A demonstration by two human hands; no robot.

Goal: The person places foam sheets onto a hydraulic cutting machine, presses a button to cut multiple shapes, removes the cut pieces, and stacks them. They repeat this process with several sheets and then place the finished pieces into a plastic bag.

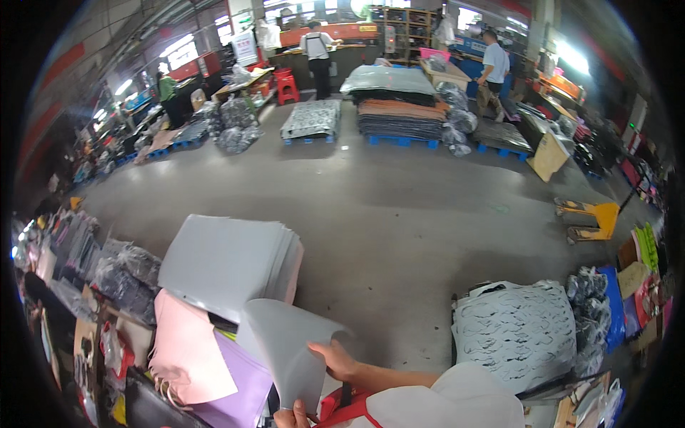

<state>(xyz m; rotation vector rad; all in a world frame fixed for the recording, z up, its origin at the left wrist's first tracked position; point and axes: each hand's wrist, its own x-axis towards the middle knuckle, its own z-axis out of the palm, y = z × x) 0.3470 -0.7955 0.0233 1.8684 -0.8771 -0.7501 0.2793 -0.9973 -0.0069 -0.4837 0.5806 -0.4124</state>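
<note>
A thin grey sheet [280, 339] bends upright in front of me, its upper part curling over to the right. My right hand [334, 359] grips its right edge, with the forearm reaching in from the right. Lower down, my left hand [291, 416] pinches the sheet's bottom end, partly cut off by the picture's lower edge. Just beyond stands a thick stack of similar grey sheets [221, 260]. Left of the held sheet lie a pink sheet [187, 349] and a purple sheet [239, 389], the purple one partly covered.
To the right sits a stack of white sheets with dark cut lines [514, 328], beside bagged dark material [591, 321]. A yellow pallet jack [603, 221] stands farther right. Loaded blue pallets [403, 141], a red stool [287, 87] and several people at work are across the grey floor [371, 214].
</note>
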